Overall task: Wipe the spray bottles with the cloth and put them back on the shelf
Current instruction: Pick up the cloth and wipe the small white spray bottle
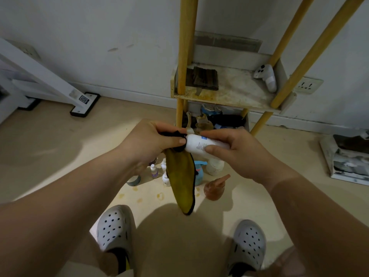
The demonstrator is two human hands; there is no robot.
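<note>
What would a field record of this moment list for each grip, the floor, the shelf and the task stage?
Left grip: pinches yellow cloth against end of white bottle
Right grip: holds white bottle sideways
Floor: several small bottles, brown bottle
Shelf: folded dark cloth, white controller
Task stage: wiping, bottle not yet shelved

- Mid-frame, the right hand grips a white cylindrical plastic bottle lying sideways.
- The left hand pinches a yellow cloth with black edging against the bottle's left end; the cloth hangs down.
- Below the hands, small bottles stand on the beige floor, among them an amber spray bottle.
- Upper centre, a stained white shelf with yellow wooden posts carries a folded dark cloth.
- At the bottom edge, two grey perforated clogs.
</note>
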